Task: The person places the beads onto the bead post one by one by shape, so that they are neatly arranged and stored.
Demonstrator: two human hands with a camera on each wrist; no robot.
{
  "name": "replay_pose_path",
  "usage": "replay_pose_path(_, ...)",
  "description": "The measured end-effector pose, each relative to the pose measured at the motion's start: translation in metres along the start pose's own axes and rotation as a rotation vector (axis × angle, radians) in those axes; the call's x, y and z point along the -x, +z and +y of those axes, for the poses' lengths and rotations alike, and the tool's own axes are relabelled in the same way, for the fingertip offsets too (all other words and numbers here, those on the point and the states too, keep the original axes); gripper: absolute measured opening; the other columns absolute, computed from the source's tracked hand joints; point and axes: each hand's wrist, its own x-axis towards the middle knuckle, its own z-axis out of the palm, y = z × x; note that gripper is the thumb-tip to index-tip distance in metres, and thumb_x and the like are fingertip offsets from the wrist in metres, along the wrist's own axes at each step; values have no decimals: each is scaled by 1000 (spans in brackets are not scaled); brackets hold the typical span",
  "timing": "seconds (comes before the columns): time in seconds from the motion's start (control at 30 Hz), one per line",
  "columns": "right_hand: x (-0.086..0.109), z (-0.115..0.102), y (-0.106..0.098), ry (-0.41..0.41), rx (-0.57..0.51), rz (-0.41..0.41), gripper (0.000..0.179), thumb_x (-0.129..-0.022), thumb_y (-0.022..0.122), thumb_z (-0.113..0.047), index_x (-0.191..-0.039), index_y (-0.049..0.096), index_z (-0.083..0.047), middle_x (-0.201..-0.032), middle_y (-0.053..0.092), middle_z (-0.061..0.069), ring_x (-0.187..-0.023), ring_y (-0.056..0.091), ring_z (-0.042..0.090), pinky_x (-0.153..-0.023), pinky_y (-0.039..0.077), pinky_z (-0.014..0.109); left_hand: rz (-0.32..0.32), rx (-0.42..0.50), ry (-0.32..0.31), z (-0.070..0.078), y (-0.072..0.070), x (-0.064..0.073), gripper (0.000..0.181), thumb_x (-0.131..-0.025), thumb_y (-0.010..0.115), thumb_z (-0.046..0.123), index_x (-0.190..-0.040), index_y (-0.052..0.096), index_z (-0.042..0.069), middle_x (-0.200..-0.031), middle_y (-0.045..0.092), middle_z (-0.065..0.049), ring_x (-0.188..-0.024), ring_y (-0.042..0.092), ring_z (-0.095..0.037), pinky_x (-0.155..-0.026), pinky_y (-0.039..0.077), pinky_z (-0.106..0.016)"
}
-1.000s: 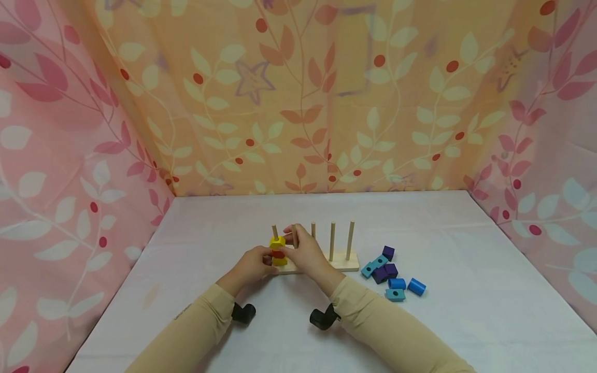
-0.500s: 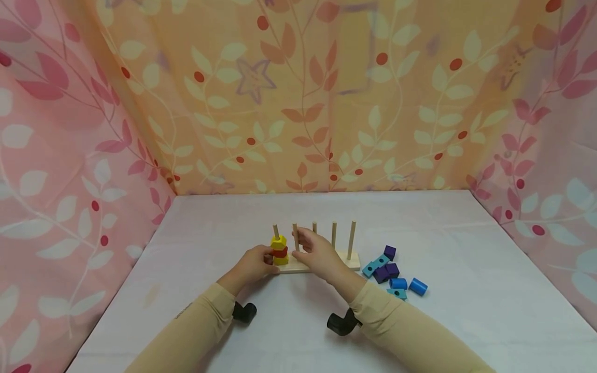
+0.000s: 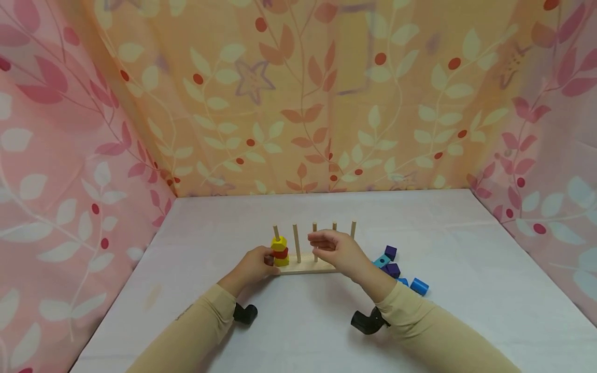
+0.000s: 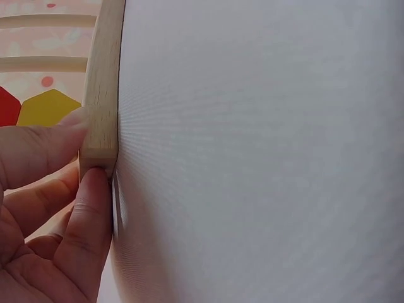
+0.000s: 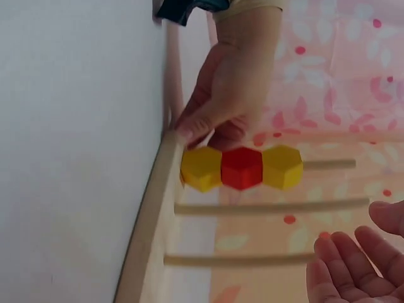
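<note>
A wooden peg stand (image 3: pixel 305 267) with several upright pegs rests on the table. On its leftmost peg are stacked a yellow hexagonal block (image 3: pixel 282 261), a red block (image 3: pixel 280 254) and another yellow block (image 3: pixel 279 243). My left hand (image 3: pixel 252 267) pinches the left end of the stand's base, with the thumb on top and a finger against the end, as the left wrist view shows. My right hand (image 3: pixel 342 255) holds nothing; its fingers are relaxed and pass in front of the pegs on the right, partly hiding them.
To the right of the stand lie loose purple blocks (image 3: pixel 391 253), a teal block (image 3: pixel 382 260) with a hole and blue cylinders (image 3: pixel 420 286). The right forearm hides part of this pile. Patterned curtains (image 3: pixel 303 103) surround the white table (image 3: pixel 210 223).
My right hand has come away from the stacked blocks and moved right along the pegs, toward the loose blocks. The left hand keeps its place on the stand's end.
</note>
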Motion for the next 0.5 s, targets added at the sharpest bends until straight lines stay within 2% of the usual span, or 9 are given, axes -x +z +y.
replay_pose_path(0.27,18,5,-47,-27,65,17,29,-86,62,-11,-114,59,-3,-112,61,12,-104,58,28,-84,48,31,7,1,-5,0,-2,-2,43,-71,78,16,-111,63,8,-94,57,-3,-85,51,-20,-79,46,-36)
replay_pose_path(0.5,40,21,-88,67,173,71,28,-87,62,-15,-112,59,-4,-110,61,11,-100,59,25,-82,50,31,-2,-2,-8,-2,0,-1,44,-71,78,17,-111,63,7,-91,56,-3,-82,50,-20,-75,45,-33)
